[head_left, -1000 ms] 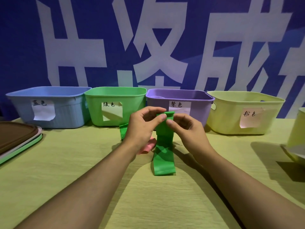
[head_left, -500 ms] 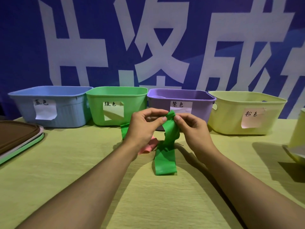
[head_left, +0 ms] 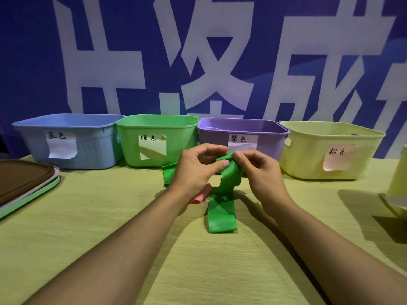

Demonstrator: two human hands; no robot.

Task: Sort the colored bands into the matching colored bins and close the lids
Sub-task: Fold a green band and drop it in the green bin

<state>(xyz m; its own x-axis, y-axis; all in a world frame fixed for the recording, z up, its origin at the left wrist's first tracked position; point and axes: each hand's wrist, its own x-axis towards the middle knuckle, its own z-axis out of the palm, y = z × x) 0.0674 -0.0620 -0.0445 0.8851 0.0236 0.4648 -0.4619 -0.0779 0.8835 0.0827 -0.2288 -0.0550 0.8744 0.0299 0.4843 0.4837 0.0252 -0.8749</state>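
A green band [head_left: 222, 214] hangs from both hands, its lower end lying flat on the table. My left hand [head_left: 196, 170] and my right hand [head_left: 257, 170] pinch its bunched top end just in front of the purple bin [head_left: 271, 142]. A second green band [head_left: 168, 175] lies behind my left hand near the green bin [head_left: 132, 146]. A pink band [head_left: 200, 195] pokes out under my left wrist. The blue bin [head_left: 92, 150] stands far left, the yellow bin [head_left: 308, 159] right. All four bins are open.
A stack of lids [head_left: 24, 188], brown on top with a green one below, lies at the left table edge. A pale yellow container [head_left: 398, 190] sits at the right edge. A blue banner with white characters backs the bins.
The top of the green band has been gathered and bunched between my fingers; both hands stay in about the same place in front of the purple bin.
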